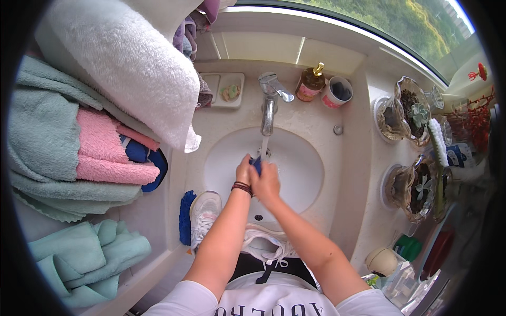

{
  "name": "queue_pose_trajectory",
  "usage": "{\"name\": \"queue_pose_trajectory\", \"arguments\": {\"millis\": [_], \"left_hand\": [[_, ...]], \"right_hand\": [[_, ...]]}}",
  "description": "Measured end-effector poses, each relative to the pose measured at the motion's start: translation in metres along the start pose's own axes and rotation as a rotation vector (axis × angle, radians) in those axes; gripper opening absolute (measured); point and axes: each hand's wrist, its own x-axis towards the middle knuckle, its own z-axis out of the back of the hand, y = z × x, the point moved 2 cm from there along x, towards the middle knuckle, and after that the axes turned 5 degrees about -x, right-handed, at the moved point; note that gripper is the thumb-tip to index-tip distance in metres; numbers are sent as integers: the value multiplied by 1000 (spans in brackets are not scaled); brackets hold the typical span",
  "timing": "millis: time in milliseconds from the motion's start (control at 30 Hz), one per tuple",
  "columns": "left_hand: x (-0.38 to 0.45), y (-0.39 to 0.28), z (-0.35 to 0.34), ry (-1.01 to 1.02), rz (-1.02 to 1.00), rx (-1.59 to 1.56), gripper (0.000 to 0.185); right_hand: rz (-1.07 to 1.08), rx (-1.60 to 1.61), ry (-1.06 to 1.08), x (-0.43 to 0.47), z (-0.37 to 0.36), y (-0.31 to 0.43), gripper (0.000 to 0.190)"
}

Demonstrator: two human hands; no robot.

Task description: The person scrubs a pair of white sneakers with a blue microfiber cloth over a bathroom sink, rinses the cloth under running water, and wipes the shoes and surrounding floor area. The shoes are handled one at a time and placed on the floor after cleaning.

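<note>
Both hands are over a white oval sink (221,170), under a chrome faucet (268,114) from which water runs. My left hand (244,172), with dark beaded bands at the wrist, grips a small blue object (256,164); its kind cannot be told. My right hand (267,177) presses against the same blue object from the other side, its fingers curled over it. Between the forearms and left of them, at the near edge of the sink, lie two white lace-up sneakers (205,211) (263,245). A blue bristly or microfibre thing (186,217) lies beside the left sneaker.
A soap dish (229,93), a pump bottle (310,85) and a cup (337,93) stand behind the sink. Towels (130,67) hang at the left, with a blue slipper (160,170) among them. Glass planters (413,110) line the right ledge.
</note>
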Motion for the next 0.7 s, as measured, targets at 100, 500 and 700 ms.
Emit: {"name": "queue_pose_trajectory", "arguments": {"millis": [100,500,700], "left_hand": [[11,10,21,86,-50,-9,30],[-16,9,-5,165,185,-168,46],[8,50,21,773,195,-557,29]], "right_hand": [[-19,-10,121,-6,-10,-6,33],[70,98,176,-6,-9,-13,32],[-107,-144,242,12,-9,-2,32]]}}
